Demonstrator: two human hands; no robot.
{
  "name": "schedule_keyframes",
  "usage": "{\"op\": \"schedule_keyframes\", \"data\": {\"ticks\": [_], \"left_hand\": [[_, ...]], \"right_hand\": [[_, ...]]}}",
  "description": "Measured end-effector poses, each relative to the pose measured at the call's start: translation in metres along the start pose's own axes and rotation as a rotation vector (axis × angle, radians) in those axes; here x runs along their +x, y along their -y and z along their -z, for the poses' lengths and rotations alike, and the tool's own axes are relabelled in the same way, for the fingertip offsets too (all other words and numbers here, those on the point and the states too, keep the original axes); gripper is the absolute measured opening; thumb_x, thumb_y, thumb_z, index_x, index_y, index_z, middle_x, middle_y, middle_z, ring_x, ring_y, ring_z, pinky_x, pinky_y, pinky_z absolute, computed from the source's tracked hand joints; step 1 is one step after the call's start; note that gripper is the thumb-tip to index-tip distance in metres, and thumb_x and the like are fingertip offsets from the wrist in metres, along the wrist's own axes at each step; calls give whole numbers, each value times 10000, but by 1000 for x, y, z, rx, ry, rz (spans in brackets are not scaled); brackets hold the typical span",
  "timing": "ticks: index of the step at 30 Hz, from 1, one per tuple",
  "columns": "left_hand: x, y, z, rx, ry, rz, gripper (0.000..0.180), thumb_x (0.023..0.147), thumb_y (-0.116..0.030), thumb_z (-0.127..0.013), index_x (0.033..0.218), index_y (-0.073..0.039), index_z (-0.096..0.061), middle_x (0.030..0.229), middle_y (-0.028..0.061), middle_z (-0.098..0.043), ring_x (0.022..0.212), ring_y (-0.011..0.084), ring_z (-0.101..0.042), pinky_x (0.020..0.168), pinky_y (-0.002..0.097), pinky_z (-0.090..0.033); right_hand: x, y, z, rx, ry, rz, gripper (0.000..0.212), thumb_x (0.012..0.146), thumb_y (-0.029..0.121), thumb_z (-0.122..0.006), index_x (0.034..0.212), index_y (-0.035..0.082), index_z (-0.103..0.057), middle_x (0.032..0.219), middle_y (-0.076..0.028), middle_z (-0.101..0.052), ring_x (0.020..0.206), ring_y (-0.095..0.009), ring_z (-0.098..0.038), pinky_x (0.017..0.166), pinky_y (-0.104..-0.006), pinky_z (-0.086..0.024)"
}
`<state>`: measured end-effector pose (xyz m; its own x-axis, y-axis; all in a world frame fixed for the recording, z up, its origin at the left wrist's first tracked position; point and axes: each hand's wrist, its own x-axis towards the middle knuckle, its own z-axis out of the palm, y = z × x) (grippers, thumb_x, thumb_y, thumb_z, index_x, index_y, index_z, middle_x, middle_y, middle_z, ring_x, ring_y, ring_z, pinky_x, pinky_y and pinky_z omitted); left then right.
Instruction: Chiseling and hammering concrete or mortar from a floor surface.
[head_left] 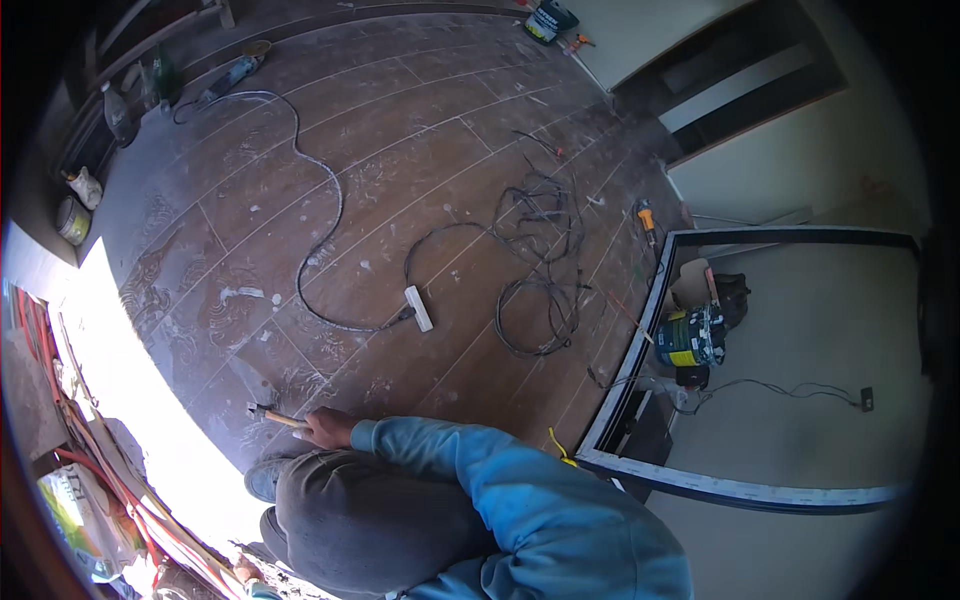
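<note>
My right hand (pixel 328 428), in a blue sleeve, is closed around the light wooden handle of a hammer (pixel 284 418). The hammer's dark head points left, just above the tiled floor by the sunlit doorway edge. Low at the bottom edge, what appears to be my left hand (pixel 246 572) is beside rubble at the threshold, partly hidden by my knee and shoe. Its fingers are too small and obscured to make out.
A black cable with a white power strip (pixel 418 309) crosses the dusty floor (pixel 400 180). Tangled cord (pixel 540 270) lies farther right. A dark window frame (pixel 740 492) leans at right, near a paint bucket (pixel 690 338). Red conduits (pixel 95 455) run along the left opening.
</note>
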<state>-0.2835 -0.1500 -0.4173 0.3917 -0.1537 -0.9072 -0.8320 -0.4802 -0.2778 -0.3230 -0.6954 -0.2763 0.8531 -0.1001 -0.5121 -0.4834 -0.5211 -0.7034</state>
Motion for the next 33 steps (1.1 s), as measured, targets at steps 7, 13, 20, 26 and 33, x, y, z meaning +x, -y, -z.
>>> {"op": "schedule_keyframes", "data": {"ticks": [7,13,20,26,33], "left_hand": [[-46,-31,31,-1259,-376,469,331,933,-255,-427,1089,-13,-590,957,150,-640,887,279,-622,775,387,-497],[-84,-12,32,-1486,-374,739,475,904,-459,-491,876,-33,-699,883,209,-669,861,354,-649,775,442,-500],[-161,-100,-67,-1638,-670,931,419,926,-448,-461,959,-50,-584,782,225,-625,785,427,-605,704,507,-452],[-192,-99,-93,-1711,-600,797,380,929,-410,-472,1020,-46,-533,819,225,-617,790,416,-600,683,492,-449],[-123,-56,-5,-1934,-816,607,338,953,-365,-458,1079,-76,-582,910,219,-637,860,416,-598,750,476,-460]], "right_hand": [[38,26,-60,-69,109,18,424,813,372,-666,802,-47,-605,730,-259,-626,692,-354,-652,587,-438,-457],[62,65,-107,-82,338,218,314,850,257,-645,754,-23,-539,584,-91,-534,537,-174,-476,517,-376,-390],[85,104,-161,-291,446,445,216,897,207,-605,766,66,-508,574,8,-482,410,-74,-430,366,-267,-341],[51,151,-206,-286,712,234,226,867,219,-621,756,35,-552,562,-39,-528,459,-114,-502,420,-286,-374],[37,185,-227,-194,798,269,264,890,233,-595,739,25,-534,540,-30,-511,417,-103,-489,388,-277,-375]]}}
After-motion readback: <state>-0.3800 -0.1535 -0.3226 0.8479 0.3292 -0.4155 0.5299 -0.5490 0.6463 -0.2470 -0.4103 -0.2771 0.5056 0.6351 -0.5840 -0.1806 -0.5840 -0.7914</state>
